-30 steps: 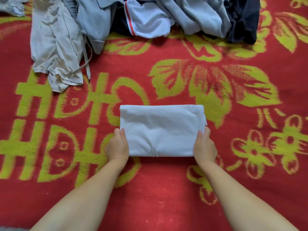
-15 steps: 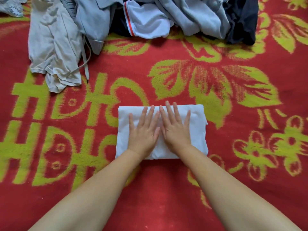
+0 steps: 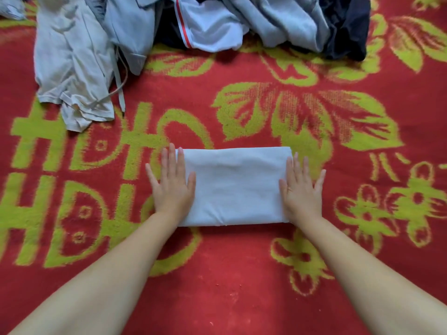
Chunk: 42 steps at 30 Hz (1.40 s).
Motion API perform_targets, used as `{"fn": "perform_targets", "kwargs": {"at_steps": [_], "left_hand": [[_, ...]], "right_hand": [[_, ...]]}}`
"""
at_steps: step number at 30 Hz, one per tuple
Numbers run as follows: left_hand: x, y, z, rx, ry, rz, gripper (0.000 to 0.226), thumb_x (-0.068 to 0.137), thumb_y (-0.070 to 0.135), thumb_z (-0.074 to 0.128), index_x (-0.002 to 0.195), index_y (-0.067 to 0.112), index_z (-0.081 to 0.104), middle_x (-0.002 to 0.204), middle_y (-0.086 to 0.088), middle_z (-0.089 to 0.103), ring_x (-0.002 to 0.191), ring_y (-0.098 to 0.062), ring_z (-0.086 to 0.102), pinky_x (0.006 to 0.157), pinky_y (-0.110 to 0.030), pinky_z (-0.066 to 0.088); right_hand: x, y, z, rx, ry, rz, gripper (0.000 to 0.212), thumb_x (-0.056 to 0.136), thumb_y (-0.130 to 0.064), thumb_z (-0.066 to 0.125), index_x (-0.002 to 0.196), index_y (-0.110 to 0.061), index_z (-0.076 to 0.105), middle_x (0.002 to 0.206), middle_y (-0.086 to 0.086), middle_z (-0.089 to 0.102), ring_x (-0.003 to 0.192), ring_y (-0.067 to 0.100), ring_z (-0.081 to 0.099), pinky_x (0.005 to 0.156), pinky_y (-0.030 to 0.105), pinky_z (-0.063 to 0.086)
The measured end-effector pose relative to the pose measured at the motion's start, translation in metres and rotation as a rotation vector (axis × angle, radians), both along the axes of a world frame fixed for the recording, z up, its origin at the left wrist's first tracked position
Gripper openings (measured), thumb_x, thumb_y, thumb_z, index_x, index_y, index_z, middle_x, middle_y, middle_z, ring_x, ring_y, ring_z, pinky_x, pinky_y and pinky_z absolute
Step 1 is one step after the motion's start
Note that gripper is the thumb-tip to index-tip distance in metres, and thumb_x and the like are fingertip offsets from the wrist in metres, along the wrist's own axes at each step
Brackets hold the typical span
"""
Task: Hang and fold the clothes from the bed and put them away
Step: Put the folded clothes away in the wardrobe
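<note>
1. Red terry bedcover [image 3: 217, 286], patterned in yellow-green leaves, flowers and characters, is seen beneath everything in view.
2. Unfolded clothes [image 3: 278, 22] are heaped along the far edge, well beyond the folded white garment [image 3: 235, 187]: a pale grey piece [image 3: 70, 68] with dangling cords at far left, a white piece with a red stripe [image 3: 208, 30] straight beyond it, a dark piece [image 3: 348, 32] at far right.
3. At the middle of the bedcover the folded white garment is laid flat as a neat rectangle, its long sides running left to right.
4. On the garment's left end the left hand [image 3: 173, 187] is laid palm down, fingers [image 3: 172, 160] straight and spread, the outer ones lying past the edge on the bedcover.
5. On the garment's right end the right hand [image 3: 301, 192] is laid likewise, fingers [image 3: 297, 168] straight, the outer ones off the cloth.
6. Nothing is gripped by either hand; the cloth is only pressed beneath flat palms.
</note>
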State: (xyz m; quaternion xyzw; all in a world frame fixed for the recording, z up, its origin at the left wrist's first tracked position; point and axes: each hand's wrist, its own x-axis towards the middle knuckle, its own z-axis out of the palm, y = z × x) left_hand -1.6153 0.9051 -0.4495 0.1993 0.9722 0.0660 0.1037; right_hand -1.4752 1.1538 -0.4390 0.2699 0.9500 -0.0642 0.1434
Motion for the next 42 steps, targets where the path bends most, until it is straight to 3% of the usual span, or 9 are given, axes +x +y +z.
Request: {"fn": "perform_targets", "kwargs": {"at_steps": [6, 9, 13, 16, 20, 23, 26, 31, 42], "left_hand": [[0.06, 0.018, 0.004, -0.024, -0.079, -0.275, 0.06, 0.09, 0.037, 0.031, 0.138, 0.005, 0.046, 0.146, -0.013, 0.043, 0.134, -0.028, 0.043, 0.102, -0.066, 0.029], [0.046, -0.019, -0.02, -0.112, -0.08, -0.314, 0.062, 0.091, 0.039, 0.028, 0.143, 0.005, 0.037, 0.15, -0.012, 0.036, 0.138, -0.028, 0.033, 0.102, -0.068, 0.025], [0.032, -0.073, -0.018, -0.166, -0.169, -0.112, 0.071, 0.092, 0.05, 0.007, 0.15, 0.011, 0.012, 0.159, -0.003, 0.012, 0.146, -0.016, 0.006, 0.115, -0.056, 0.003], [0.036, -0.078, 0.004, -0.071, -0.062, -0.181, 0.073, 0.091, 0.047, 0.024, 0.146, -0.001, 0.028, 0.155, -0.012, 0.023, 0.145, -0.022, 0.019, 0.114, -0.056, 0.007], [0.072, -0.034, 0.018, -0.033, 0.025, -0.556, 0.088, 0.063, 0.03, 0.074, 0.142, 0.011, 0.042, 0.15, -0.014, 0.036, 0.139, -0.026, 0.036, 0.108, -0.066, 0.018], [0.083, -0.008, 0.01, -0.113, -0.017, -0.495, 0.097, 0.047, 0.015, 0.083, 0.138, 0.015, 0.05, 0.144, -0.015, 0.046, 0.132, -0.03, 0.046, 0.097, -0.07, 0.03], [0.072, 0.002, -0.004, -0.142, 0.054, -0.468, 0.076, 0.067, 0.011, 0.07, 0.14, 0.019, 0.047, 0.145, -0.013, 0.045, 0.132, -0.03, 0.045, 0.096, -0.069, 0.033], [0.054, 0.005, -0.003, -0.277, -0.137, -0.435, 0.075, 0.094, 0.006, 0.029, 0.149, 0.031, -0.017, 0.16, -0.002, -0.015, 0.147, -0.03, -0.011, 0.107, -0.069, 0.001], [0.026, -0.004, 0.177, -0.207, -0.31, -0.336, 0.069, 0.092, 0.002, 0.045, 0.151, 0.023, 0.017, 0.152, -0.003, 0.03, 0.14, -0.025, 0.024, 0.107, -0.054, 0.031]], "right_hand": [[-0.006, -0.092, -0.016, -0.107, 0.043, 0.256, 0.056, 0.096, -0.04, 0.013, 0.148, -0.021, 0.003, 0.155, -0.001, -0.006, 0.144, 0.023, -0.008, 0.11, 0.057, -0.013], [0.008, -0.065, -0.027, -0.074, 0.014, 0.266, 0.056, 0.095, -0.04, 0.014, 0.148, -0.022, 0.01, 0.154, -0.003, 0.0, 0.144, 0.021, -0.002, 0.11, 0.061, -0.002], [0.057, -0.002, -0.022, -0.026, -0.202, 0.019, 0.057, 0.097, -0.044, 0.002, 0.146, -0.026, -0.02, 0.157, -0.008, -0.021, 0.144, 0.013, -0.021, 0.114, 0.06, -0.009], [0.067, 0.002, 0.011, 0.026, -0.165, 0.103, 0.065, 0.097, -0.045, 0.026, 0.153, -0.017, 0.008, 0.161, 0.003, -0.001, 0.144, 0.015, -0.009, 0.112, 0.067, 0.005], [0.041, -0.06, 0.028, -0.029, -0.05, 0.479, 0.093, 0.059, -0.03, 0.078, 0.144, -0.019, 0.043, 0.152, 0.011, 0.035, 0.14, 0.032, 0.027, 0.098, 0.074, 0.02], [0.022, -0.085, 0.003, -0.083, -0.028, 0.384, 0.095, 0.078, -0.019, 0.064, 0.15, -0.032, 0.003, 0.161, 0.004, 0.002, 0.144, 0.032, -0.012, 0.103, 0.073, 0.001], [0.011, -0.083, -0.019, -0.069, -0.072, 0.334, 0.08, 0.095, -0.014, 0.038, 0.142, -0.037, -0.023, 0.158, -0.003, -0.021, 0.133, 0.028, -0.039, 0.103, 0.071, -0.011], [0.008, -0.073, -0.002, -0.078, -0.151, 0.248, 0.077, 0.095, -0.003, 0.036, 0.152, -0.038, -0.002, 0.161, -0.008, -0.01, 0.146, 0.036, -0.013, 0.107, 0.07, 0.007], [-0.036, -0.067, 0.175, -0.123, -0.139, 0.406, 0.065, 0.092, -0.005, 0.042, 0.15, -0.029, 0.025, 0.145, 0.003, 0.039, 0.123, 0.029, 0.044, 0.085, 0.035, 0.043]]}}
